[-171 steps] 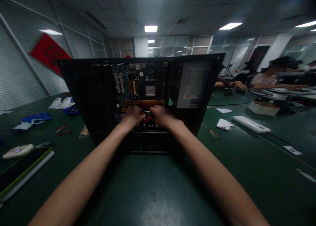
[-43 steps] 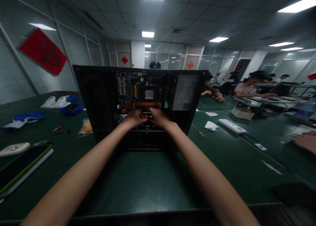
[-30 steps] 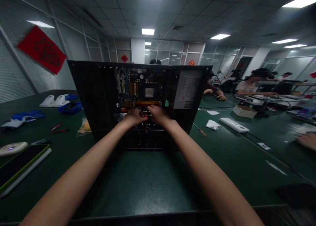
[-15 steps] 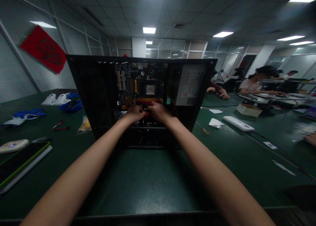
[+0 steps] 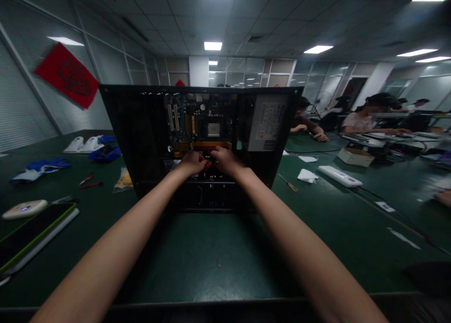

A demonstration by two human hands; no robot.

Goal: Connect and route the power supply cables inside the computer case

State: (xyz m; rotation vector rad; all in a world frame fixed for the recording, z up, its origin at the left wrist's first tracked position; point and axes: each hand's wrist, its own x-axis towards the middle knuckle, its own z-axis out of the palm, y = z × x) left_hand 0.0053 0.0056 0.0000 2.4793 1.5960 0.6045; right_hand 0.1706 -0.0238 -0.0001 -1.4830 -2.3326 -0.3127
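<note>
An open black computer case (image 5: 130, 139) stands upright on the green table, its inside facing me. In it I see the motherboard (image 5: 214, 111) with the processor heat spreader, white and orange slots, and a power supply (image 5: 265, 123) with a pale label at upper right. Both my hands reach into the lower middle of the case. My left hand (image 5: 193, 162) is closed in a pinch, and my right hand (image 5: 226, 160) pinches right beside it. A small red cable (image 5: 209, 164) shows between their fingertips; its ends are hidden.
On the left are red-handled pliers (image 5: 90, 182), a plastic bag (image 5: 124, 179), a blue tray (image 5: 104, 153), blue gloves (image 5: 47, 165) and a phone (image 5: 38, 233). To the right lie a screwdriver (image 5: 289, 184), a white power strip (image 5: 339, 176) and a cardboard box (image 5: 355, 157). Other people sit beyond.
The view has shifted slightly, and the case's top edge leans a little differently. Both hands stay pinched at the same spot around the red cable.
</note>
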